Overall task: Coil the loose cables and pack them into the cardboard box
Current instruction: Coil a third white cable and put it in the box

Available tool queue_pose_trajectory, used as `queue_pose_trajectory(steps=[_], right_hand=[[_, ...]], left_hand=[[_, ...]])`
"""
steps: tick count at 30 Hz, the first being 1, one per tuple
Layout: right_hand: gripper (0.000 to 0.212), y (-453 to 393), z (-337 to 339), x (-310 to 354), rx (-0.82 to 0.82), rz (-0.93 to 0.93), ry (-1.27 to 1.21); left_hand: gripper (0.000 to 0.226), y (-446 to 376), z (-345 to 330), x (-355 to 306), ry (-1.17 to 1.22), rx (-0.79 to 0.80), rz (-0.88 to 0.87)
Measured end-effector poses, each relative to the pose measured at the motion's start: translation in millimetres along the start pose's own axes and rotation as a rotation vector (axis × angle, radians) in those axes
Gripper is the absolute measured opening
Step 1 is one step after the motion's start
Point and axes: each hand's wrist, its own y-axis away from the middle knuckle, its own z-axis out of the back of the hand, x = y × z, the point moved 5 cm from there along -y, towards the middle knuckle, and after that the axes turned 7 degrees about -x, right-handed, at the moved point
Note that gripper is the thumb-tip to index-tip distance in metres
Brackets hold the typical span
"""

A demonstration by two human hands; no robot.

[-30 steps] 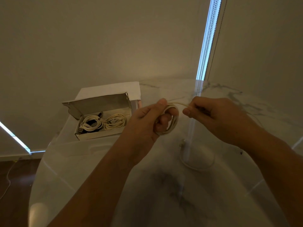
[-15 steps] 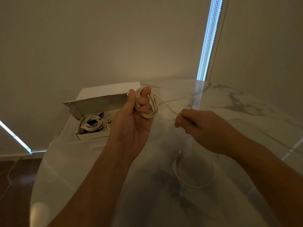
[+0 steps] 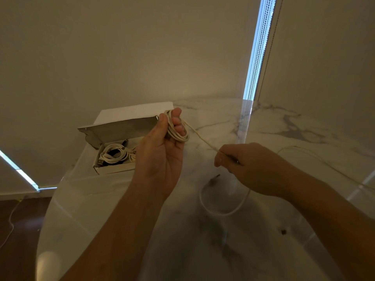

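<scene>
My left hand (image 3: 162, 151) is raised palm-up, with a cream cable coil (image 3: 178, 136) wound around its fingers. A taut strand runs from the coil down to my right hand (image 3: 247, 165), which pinches it between thumb and fingers. The open cardboard box (image 3: 113, 169) stands left of my left hand, its lid flap up. Coiled white cables (image 3: 113, 155) lie inside it. A loose white cable (image 3: 221, 211) loops on the marble table under my right hand, and its plug end rests near the wrist.
The round marble table (image 3: 203, 250) meets walls at the back. A thin cable (image 3: 324, 163) trails across the tabletop at right. A window blind slit (image 3: 257, 49) glows above. At lower left lies dark wooden floor (image 3: 18, 230) with a thin wire on it.
My left hand turned palm-up and lifted the coil toward the box. My right hand pulled down and right, drawing the strand taut between the hands.
</scene>
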Motion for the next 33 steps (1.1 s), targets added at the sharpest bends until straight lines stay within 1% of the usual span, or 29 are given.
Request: queue_pose_trajectory(steps=[2, 4, 6, 10, 12, 15, 17, 18, 19, 21, 23, 25, 28, 33], right_hand=[[0.028, 2, -7, 9, 0.013, 0.072, 0.061], [0.026, 6, -14, 21, 0.022, 0.133, 0.126], [0.023, 8, -16, 32, 0.018, 0.172, 0.174], [0.026, 12, -11, 44, 0.02, 0.217, 0.204], [0.025, 13, -7, 47, -0.009, 0.263, 0.213], [0.017, 13, 0, 46, -0.101, 0.329, 0.212], [0.011, 12, 7, 43, -0.195, 0.371, 0.227], [0.01, 12, 11, 42, -0.24, 0.388, 0.218], [0.01, 11, 14, 41, -0.259, 0.399, 0.201], [0.012, 11, 15, 39, -0.241, 0.412, 0.171], [0.015, 9, 14, 38, -0.221, 0.416, 0.148], [0.01, 7, 14, 35, -0.213, 0.403, 0.116], [0.026, 5, 16, 30, -0.209, 0.346, 0.065], [0.03, 3, 25, 21, -0.221, 0.266, 0.039]], left_hand=[[0.039, 0, 1, 3, -0.027, -0.037, -0.022], [0.028, 1, 1, 6, -0.113, -0.065, -0.055], [0.023, 4, 1, 7, -0.243, -0.069, -0.112], [0.021, 11, -4, 9, -0.509, -0.027, -0.191], [0.021, 13, -6, 10, -0.714, 0.011, -0.252], [0.027, 14, -7, 12, -1.135, 0.109, -0.382], [0.032, 14, -9, 16, -1.351, 0.203, -0.408], [0.033, 15, -9, 18, -1.422, 0.236, -0.405], [0.032, 16, -10, 20, -1.465, 0.26, -0.396], [0.031, 17, -12, 20, -1.498, 0.295, -0.38], [0.031, 19, -14, 17, -1.487, 0.314, -0.341], [0.032, 18, -13, 14, -1.437, 0.308, -0.273], [0.033, 16, -11, 13, -1.402, 0.313, -0.192], [0.028, 23, -13, 20, -1.433, 0.424, -0.107]])
